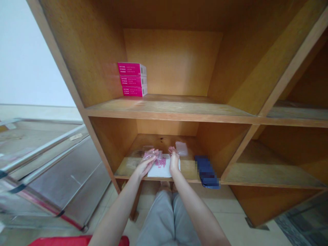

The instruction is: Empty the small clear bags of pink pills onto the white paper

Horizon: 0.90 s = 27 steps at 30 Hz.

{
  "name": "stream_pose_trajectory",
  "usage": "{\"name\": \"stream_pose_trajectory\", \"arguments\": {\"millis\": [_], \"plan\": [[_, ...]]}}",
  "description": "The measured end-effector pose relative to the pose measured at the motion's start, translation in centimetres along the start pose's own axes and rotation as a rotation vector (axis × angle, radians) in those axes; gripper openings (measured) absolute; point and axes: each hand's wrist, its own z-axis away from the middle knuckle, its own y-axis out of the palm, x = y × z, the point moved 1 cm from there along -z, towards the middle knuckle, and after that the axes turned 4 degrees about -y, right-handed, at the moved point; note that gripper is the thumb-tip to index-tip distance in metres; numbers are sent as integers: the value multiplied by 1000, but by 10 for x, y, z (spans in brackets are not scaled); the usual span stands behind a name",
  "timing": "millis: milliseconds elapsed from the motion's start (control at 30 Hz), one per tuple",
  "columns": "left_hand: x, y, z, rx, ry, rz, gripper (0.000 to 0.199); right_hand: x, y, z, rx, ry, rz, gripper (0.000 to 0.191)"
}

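L hand [146,166] part-closed on clear bag [151,155]; R hand [174,162] half-curled by pink pcs [160,162] on white sheet [154,173], can't tell if holding anything. Best w/ bag low, steady.

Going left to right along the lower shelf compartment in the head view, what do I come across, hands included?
Left hand, small pink pieces, right hand, clear plastic packet, dark blue item.

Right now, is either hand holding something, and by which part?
The left hand seems to hold a clear bag; the gripped part cannot be told. The right hand appears empty.
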Motion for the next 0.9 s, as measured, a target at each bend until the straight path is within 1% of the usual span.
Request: {"name": "stream_pose_trajectory", "arguments": {"millis": [133,267,500,700,900], "plan": [[0,1,0,22,-9,-31,44,-20,10,-3,-23,19,-16,48],[-1,1,-1,32,-14,-54,45,-29,15,-6,-16,37,-69,54],[2,1,-3,32,-75,-82,43,-34,19,-7,52,66,-16,63],[9,6,-8,-8,-93,-144,43,-33,19,-1,108,38,-58,55],[6,13,-9,31,-71,-231,43,-33,20,0,132,-15,128,56]]}}
